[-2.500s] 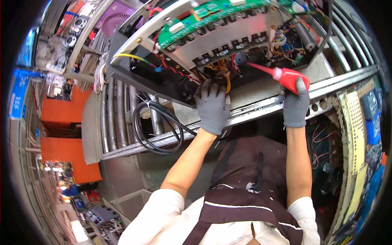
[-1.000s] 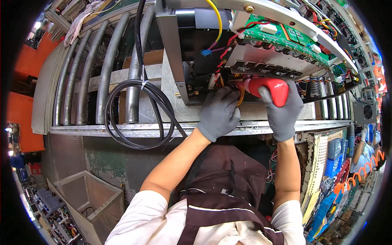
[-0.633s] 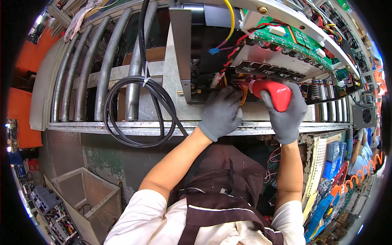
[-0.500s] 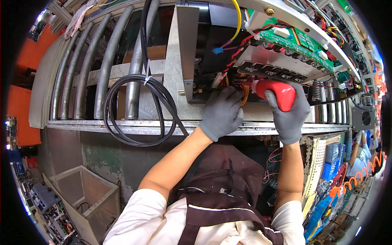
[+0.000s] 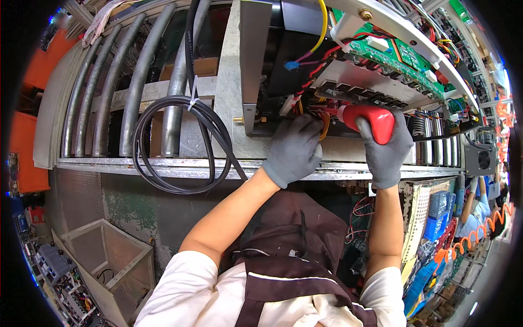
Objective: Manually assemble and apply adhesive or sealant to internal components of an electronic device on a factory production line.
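Note:
Both my hands wear grey gloves and work at the front opening of a metal-framed electronic unit (image 5: 256,49). In my right hand (image 5: 388,155) is a red squeeze bottle (image 5: 377,122), held nearly level. Its narrow nozzle points left, in among the wiring. My left hand (image 5: 294,147) is closed at a bundle of yellow and brown wires (image 5: 325,124), just left of the nozzle. The fingertips are partly hidden by the unit's inside. Above the hands a green circuit board (image 5: 376,49) sits over a metal heat sink (image 5: 376,84).
The unit rests on a roller conveyor (image 5: 128,92) with a metal front rail (image 5: 109,163). A coiled black cable (image 5: 139,139) hangs over that rail at left. Below stands an open box (image 5: 109,250). Blue bins (image 5: 438,215) and an orange coiled hose (image 5: 468,240) are at right, with another person (image 5: 474,210) beyond.
My hands hold almost the same places, the bottle still in the right one with its nozzle in the wiring. The whole view has shifted slightly.

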The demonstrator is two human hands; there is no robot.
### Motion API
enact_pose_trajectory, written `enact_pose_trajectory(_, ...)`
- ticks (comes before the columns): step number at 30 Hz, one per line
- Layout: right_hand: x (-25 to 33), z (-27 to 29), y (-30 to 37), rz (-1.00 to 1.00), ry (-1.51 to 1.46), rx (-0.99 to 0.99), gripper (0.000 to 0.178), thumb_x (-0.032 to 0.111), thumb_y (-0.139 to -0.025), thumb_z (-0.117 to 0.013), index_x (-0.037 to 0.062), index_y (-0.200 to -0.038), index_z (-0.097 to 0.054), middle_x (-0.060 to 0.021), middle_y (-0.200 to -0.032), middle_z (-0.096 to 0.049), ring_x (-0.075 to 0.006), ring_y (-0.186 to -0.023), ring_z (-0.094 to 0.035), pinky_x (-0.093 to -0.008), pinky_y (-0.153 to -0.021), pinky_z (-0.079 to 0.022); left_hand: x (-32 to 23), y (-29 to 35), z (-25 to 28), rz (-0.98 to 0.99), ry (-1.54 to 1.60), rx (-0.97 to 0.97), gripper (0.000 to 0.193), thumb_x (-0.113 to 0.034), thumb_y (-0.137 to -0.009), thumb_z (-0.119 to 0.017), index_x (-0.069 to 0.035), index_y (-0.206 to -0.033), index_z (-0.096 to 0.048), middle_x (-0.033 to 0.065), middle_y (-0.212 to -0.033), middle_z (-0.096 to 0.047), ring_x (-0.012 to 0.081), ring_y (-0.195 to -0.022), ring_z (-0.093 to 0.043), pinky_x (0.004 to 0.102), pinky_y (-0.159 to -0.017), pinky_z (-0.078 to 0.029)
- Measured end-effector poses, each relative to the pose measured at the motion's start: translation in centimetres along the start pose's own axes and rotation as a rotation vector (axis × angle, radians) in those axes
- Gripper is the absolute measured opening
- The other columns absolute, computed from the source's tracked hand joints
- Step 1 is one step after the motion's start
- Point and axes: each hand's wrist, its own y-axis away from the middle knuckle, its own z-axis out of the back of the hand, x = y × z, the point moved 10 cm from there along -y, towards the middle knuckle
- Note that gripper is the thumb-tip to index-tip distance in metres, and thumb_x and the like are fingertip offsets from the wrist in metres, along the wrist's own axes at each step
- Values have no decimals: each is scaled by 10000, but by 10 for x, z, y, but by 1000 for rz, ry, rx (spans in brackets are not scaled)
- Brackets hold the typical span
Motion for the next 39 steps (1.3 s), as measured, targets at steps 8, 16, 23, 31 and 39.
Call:
enact_pose_trajectory(8,30,-2,5,150,63,53,396,156,-664,-836,16,-931,-581,-137,-808,-624,-273,-689,-614,-309,-652,-497,-2,-1,0,4,33,40,331,-125,-684,-604,-29,-1000,-622,85,-1124,-584,291,-1047,-528,415,-849,-462)
enact_pose_trajectory(16,15,9,10,66,-3,-26,379,171,-694,-817,16,-951,-585,-121,-816,-616,-235,-699,-605,-307,-677,-491,3,2,11,144,187,-83,404,-147,-769,-590,-6,-1146,-552,181,-1207,-545,377,-1116,-496,434,-906,-438)
enact_pose_trajectory(23,-18,19,39,-77,-121,-252,378,180,-688,-825,26,-944,-593,-97,-848,-624,-223,-748,-613,-310,-711,-486,21,-14,16,571,366,-220,548,-205,-768,-629,-14,-1247,-442,208,-1081,-563,358,-939,-574,430,-822,-472)
enact_pose_trajectory(31,-53,23,47,-233,-231,-348,419,249,-723,-809,22,-998,-589,-79,-897,-631,-171,-801,-594,-298,-767,-481,7,-23,6,474,3,-206,480,-196,-710,-649,-40,-1136,-492,175,-1034,-539,354,-934,-534,455,-800,-448)
enact_pose_trajectory(39,-49,19,30,-257,-288,-255,378,233,-737,-797,18,-972,-595,-69,-839,-625,-147,-743,-569,-278,-720,-473,14,-8,-3,266,169,-162,385,-191,-683,-678,5,-1006,-605,176,-1108,-548,362,-1011,-506,448,-852,-438)
